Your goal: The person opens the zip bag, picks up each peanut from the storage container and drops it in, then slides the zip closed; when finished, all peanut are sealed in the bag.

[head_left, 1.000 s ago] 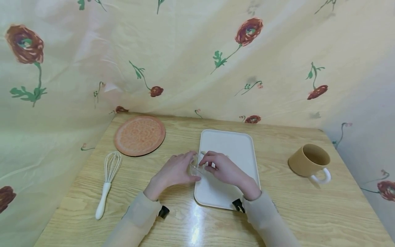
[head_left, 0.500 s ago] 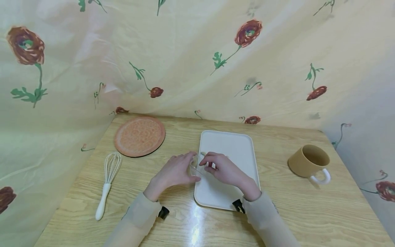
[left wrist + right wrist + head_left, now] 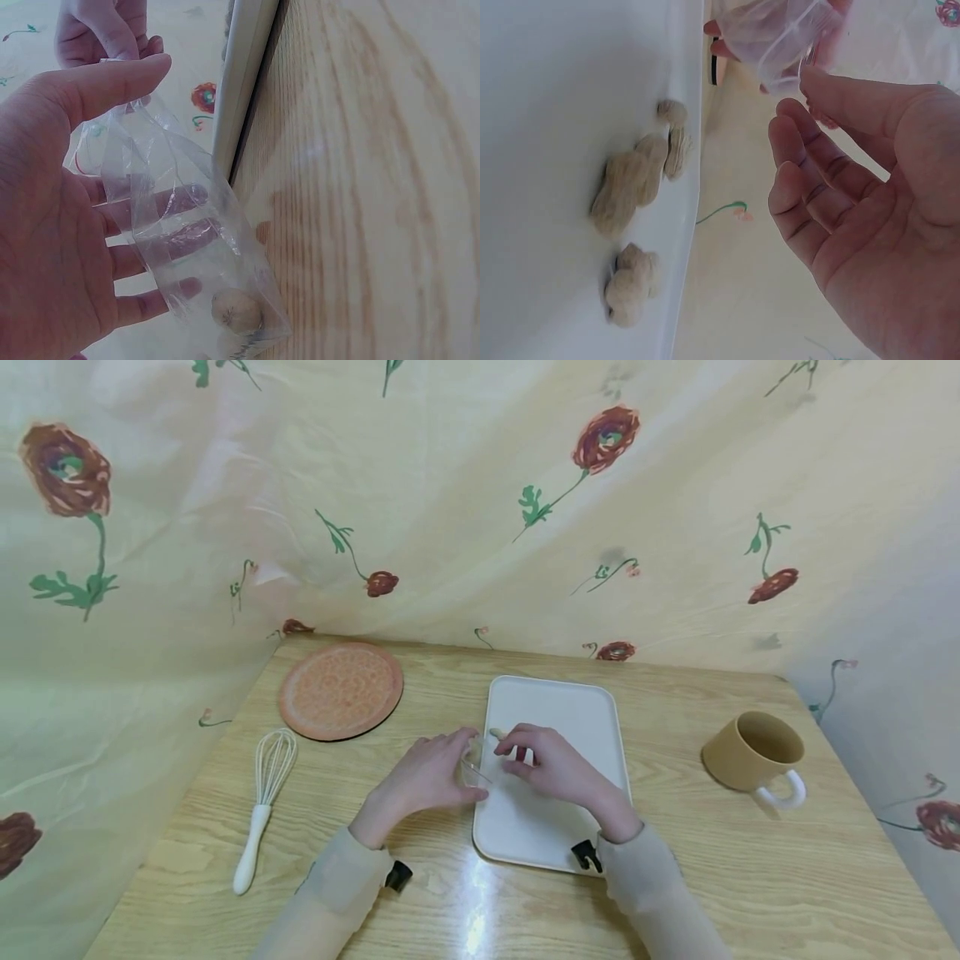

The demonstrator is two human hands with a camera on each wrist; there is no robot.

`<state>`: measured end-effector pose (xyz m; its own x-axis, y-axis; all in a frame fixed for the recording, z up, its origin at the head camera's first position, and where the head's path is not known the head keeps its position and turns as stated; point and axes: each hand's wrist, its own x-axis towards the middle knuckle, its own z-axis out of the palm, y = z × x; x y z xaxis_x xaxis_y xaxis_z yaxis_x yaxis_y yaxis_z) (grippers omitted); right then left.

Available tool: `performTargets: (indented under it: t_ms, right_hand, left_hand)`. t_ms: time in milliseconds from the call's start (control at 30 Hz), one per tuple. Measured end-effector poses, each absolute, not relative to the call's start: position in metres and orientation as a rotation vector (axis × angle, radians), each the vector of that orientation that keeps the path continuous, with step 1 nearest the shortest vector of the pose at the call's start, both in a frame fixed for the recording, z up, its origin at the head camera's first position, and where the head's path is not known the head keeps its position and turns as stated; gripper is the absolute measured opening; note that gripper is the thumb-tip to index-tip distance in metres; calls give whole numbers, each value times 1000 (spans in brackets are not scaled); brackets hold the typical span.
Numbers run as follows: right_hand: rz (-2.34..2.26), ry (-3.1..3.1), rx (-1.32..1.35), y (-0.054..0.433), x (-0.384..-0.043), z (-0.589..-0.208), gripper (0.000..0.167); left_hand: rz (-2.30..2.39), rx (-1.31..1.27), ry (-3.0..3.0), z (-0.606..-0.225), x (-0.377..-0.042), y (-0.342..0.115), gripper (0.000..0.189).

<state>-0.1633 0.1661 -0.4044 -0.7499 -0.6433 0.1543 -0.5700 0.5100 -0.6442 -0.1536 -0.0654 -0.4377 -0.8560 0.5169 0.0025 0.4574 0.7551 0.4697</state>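
In the left wrist view my left hand (image 3: 45, 202) holds a clear plastic bag (image 3: 176, 187) between its thumb and spread fingers, some of which show through the film. A peanut (image 3: 236, 311) lies at the bag's bottom corner, low against the table. The head view has the bag's mouth at the left edge of a white tray (image 3: 555, 710). Over that tray, just right of the bag, is my right hand (image 3: 555, 764), its fingers loosely bent and thumb apart from them. Several peanuts (image 3: 622, 195) lie on the tray in the right wrist view.
A white-handled whisk (image 3: 262, 802) and a round orange-patterned mat (image 3: 341, 691) lie on the left of the wooden table (image 3: 705, 877). On the right, a tan mug (image 3: 752, 750) with a white handle rests tipped. A flowered curtain (image 3: 450, 502) hangs behind the table.
My right hand has moved slightly right, away from the bag's mouth. The left hand and bag stay in the same place.
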Motion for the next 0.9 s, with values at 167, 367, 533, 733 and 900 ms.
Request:
performTargets:
  t_ms: [167, 367, 533, 733, 900]
  right_hand:
    - [-1091, 2666, -996, 178, -171, -406, 17]
    - [-1124, 2736, -956, 196, -179, -406, 17]
    - [-1113, 2813, -865, 210, -185, -408, 18]
    - [-1019, 2867, -711, 220, -189, -414, 19]
    - [-903, 2866, -570, 222, -192, -421, 23]
  left_hand:
    - [700, 770, 2827, -438, -154, -64, 84]
    - [710, 750, 2820, -437, -153, -64, 85]
    - [708, 744, 2819, -437, -153, -64, 86]
    - [711, 740, 2810, -437, -152, -64, 86]
    - [713, 728, 2803, -436, -152, -64, 86]
